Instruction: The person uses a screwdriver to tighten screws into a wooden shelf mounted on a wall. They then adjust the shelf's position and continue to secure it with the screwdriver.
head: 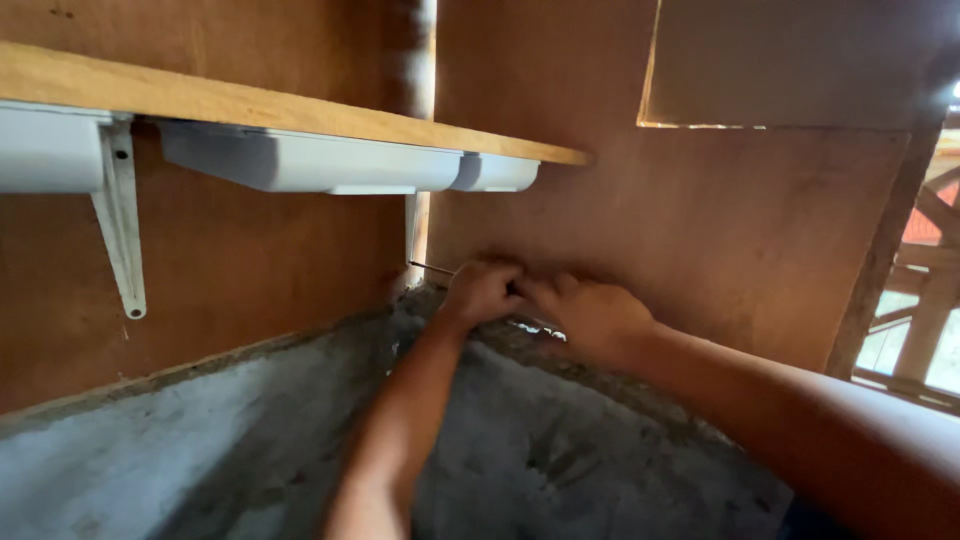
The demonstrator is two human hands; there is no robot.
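My left hand (481, 292) and my right hand (590, 312) are pressed together at the foot of the brown plywood wall (720, 220), just above the rough concrete ledge (560, 440). The left hand is closed around a thin metal rod or tool shaft (430, 267) whose tip sticks out to the left toward the corner. The right hand's fingers are curled against the wall beside it; what they grip is hidden. Something small and shiny (535, 327) shows under the hands.
A wooden shelf (250, 100) runs along the left wall on white brackets (122, 230), with white plastic trays (310, 160) under it. A square cut panel (790, 60) sits high on the right wall. A wooden railing (925, 300) shows at the far right.
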